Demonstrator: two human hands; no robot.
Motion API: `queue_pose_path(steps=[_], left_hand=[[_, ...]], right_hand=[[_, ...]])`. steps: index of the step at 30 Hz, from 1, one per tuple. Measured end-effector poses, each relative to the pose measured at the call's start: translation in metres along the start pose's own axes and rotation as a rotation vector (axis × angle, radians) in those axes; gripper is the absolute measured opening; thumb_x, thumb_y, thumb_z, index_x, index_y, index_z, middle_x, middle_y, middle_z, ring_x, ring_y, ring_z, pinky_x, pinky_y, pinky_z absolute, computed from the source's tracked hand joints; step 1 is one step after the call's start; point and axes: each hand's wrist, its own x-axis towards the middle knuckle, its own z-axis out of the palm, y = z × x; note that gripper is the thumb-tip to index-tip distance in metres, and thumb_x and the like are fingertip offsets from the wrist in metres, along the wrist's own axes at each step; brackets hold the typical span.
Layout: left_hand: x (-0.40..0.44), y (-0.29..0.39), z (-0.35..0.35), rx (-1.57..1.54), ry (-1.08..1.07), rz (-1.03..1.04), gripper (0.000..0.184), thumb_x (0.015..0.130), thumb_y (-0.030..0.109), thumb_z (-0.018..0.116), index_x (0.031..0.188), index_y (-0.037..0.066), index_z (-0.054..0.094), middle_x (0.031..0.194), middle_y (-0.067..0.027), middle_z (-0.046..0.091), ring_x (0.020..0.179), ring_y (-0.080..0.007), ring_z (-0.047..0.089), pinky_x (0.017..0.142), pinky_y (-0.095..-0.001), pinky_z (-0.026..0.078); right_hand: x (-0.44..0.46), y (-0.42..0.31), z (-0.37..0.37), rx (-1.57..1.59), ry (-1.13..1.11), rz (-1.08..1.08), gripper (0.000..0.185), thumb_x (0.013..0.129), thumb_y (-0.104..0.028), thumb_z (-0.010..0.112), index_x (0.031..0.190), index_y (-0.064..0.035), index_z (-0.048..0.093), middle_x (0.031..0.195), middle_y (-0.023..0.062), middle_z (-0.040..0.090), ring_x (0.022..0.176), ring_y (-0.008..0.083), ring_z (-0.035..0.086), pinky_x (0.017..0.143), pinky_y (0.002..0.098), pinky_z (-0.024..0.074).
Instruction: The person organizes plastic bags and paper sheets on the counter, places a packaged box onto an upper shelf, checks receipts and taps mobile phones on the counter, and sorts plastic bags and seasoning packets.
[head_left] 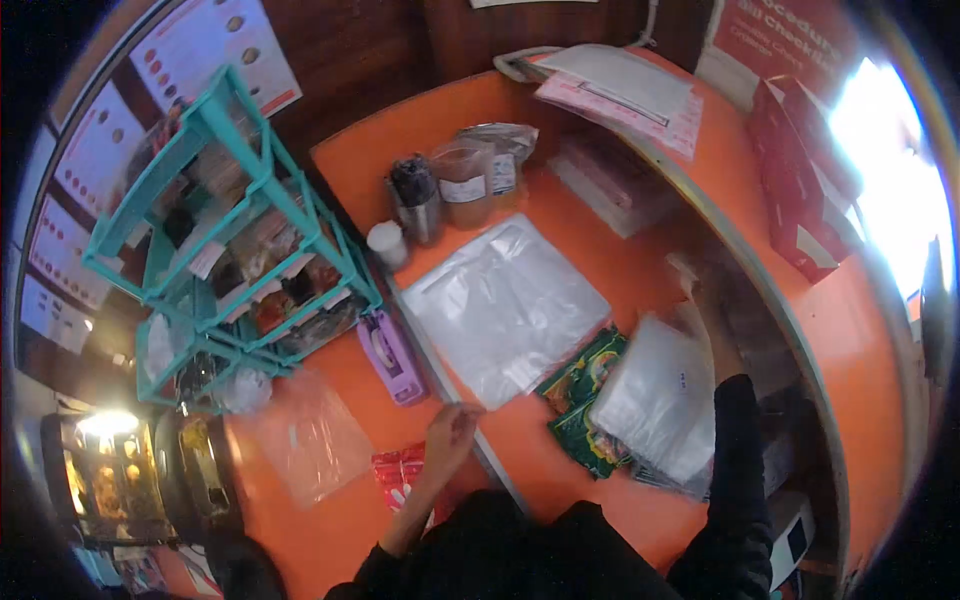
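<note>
My left hand (452, 434) is at the near edge of a stack of clear plastic bags (510, 305), its fingers curled together by the corner; whatever they pinch is too small to make out. Dim and blurred, my right hand (708, 312) reaches forward beside a second pile of clear bags (655, 395), and its fingers cannot be made out clearly. Green printed packets (585, 440) lie partly under that second pile. Red packets (400, 472) are beside my left forearm.
A teal rack (265, 185) of small packets stands at the left, with a purple tool (390, 358) beside it. Behind the bags are a white-lidded jar (387, 245), a metal cup (420, 215) and pouches (465, 185). A raised orange ledge (740, 210) curves along the right.
</note>
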Motion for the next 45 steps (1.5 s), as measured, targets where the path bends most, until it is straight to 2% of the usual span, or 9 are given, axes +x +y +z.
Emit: queue_pose_path(steps=[6, 14, 20, 23, 28, 31, 36, 43, 45], left_hand=[[0.062, -0.017, -0.010, 0.192, 0.110, 0.111, 0.025, 0.078, 0.006, 0.059, 0.102, 0.003, 0.056, 0.099, -0.0162, 0.055, 0.099, -0.0337, 0.051, 0.087, -0.0418, 0.041], [0.235, -0.052, 0.025, 0.695, 0.335, 0.472, 0.060, 0.076, 0.036, 0.066, 0.119, -0.001, 0.046, 0.115, -0.0158, 0.051, 0.111, -0.0335, 0.046, 0.096, -0.0455, 0.035], [0.278, -0.045, 0.033, 0.756, -0.089, 0.021, 0.039, 0.075, 0.031, 0.064, 0.096, -0.002, 0.059, 0.099, -0.0210, 0.060, 0.093, -0.0359, 0.058, 0.082, -0.0457, 0.045], [0.239, -0.034, 0.002, 0.486, 0.169, 0.184, 0.023, 0.077, 0.016, 0.060, 0.089, -0.003, 0.060, 0.086, -0.0213, 0.062, 0.087, -0.0388, 0.059, 0.076, -0.0447, 0.047], [0.114, -0.021, -0.123, -0.095, 0.233, -0.196, 0.030, 0.079, 0.019, 0.062, 0.102, -0.001, 0.063, 0.091, -0.0042, 0.061, 0.088, -0.0179, 0.056, 0.083, -0.0308, 0.042], [0.018, -0.096, -0.191, -0.462, 0.376, -0.401, 0.034, 0.084, 0.021, 0.060, 0.113, 0.004, 0.058, 0.090, -0.0002, 0.059, 0.073, -0.0078, 0.052, 0.062, -0.0223, 0.044], [-0.151, -0.159, -0.225, -0.499, 0.629, -0.451, 0.033, 0.087, 0.031, 0.060, 0.107, 0.004, 0.060, 0.078, 0.0015, 0.059, 0.060, -0.0088, 0.052, 0.052, -0.0235, 0.044], [-0.345, -0.246, -0.210, -0.396, 0.965, -0.559, 0.044, 0.089, 0.038, 0.056, 0.104, -0.003, 0.058, 0.096, -0.0113, 0.061, 0.087, -0.0174, 0.058, 0.071, -0.0309, 0.048], [-0.372, -0.270, -0.212, 0.091, 0.933, -0.939, 0.057, 0.082, 0.045, 0.062, 0.106, -0.006, 0.055, 0.100, -0.0164, 0.059, 0.090, -0.0241, 0.057, 0.074, -0.0367, 0.046]], right_hand=[[-0.010, 0.008, -0.003, -0.266, -0.003, 0.184, 0.032, 0.074, -0.005, 0.058, 0.106, -0.0005, 0.061, 0.093, 0.0211, 0.063, 0.087, 0.0361, 0.060, 0.075, 0.0456, 0.0468], [-0.026, 0.003, 0.012, -0.336, 0.066, 0.149, 0.035, 0.074, -0.007, 0.063, 0.108, -0.0024, 0.057, 0.106, 0.0194, 0.059, 0.100, 0.0373, 0.055, 0.086, 0.0456, 0.0422], [-0.029, -0.003, 0.020, -0.519, 0.279, 0.026, 0.039, 0.079, -0.006, 0.056, 0.118, -0.0017, 0.054, 0.113, 0.0190, 0.058, 0.105, 0.0352, 0.055, 0.089, 0.0427, 0.0446], [-0.017, 0.020, 0.032, -0.447, 0.244, 0.020, 0.039, 0.079, -0.001, 0.053, 0.118, -0.0013, 0.054, 0.108, 0.0191, 0.061, 0.096, 0.0359, 0.059, 0.083, 0.0418, 0.0486], [-0.013, -0.007, -0.016, -0.222, -0.017, 0.186, 0.040, 0.076, 0.002, 0.052, 0.117, -0.0003, 0.055, 0.106, 0.0210, 0.061, 0.095, 0.0373, 0.059, 0.080, 0.0441, 0.0489], [-0.038, -0.060, -0.066, -0.235, 0.031, 0.287, 0.038, 0.075, 0.001, 0.053, 0.113, 0.0009, 0.056, 0.109, 0.0208, 0.060, 0.096, 0.0362, 0.059, 0.079, 0.0434, 0.0490], [-0.086, -0.083, -0.077, -0.209, 0.535, -0.137, 0.027, 0.082, -0.003, 0.051, 0.109, -0.0019, 0.056, 0.104, 0.0180, 0.060, 0.091, 0.0367, 0.057, 0.080, 0.0460, 0.0455], [-0.070, -0.218, -0.203, 0.143, 0.834, -0.175, 0.018, 0.074, 0.003, 0.051, 0.090, 0.0014, 0.059, 0.088, 0.0171, 0.059, 0.082, 0.0358, 0.056, 0.076, 0.0419, 0.0457], [-0.072, -0.246, -0.215, 0.377, 0.820, -0.269, 0.018, 0.072, 0.002, 0.050, 0.088, 0.0019, 0.060, 0.082, 0.0167, 0.058, 0.078, 0.0348, 0.057, 0.073, 0.0388, 0.0463]])
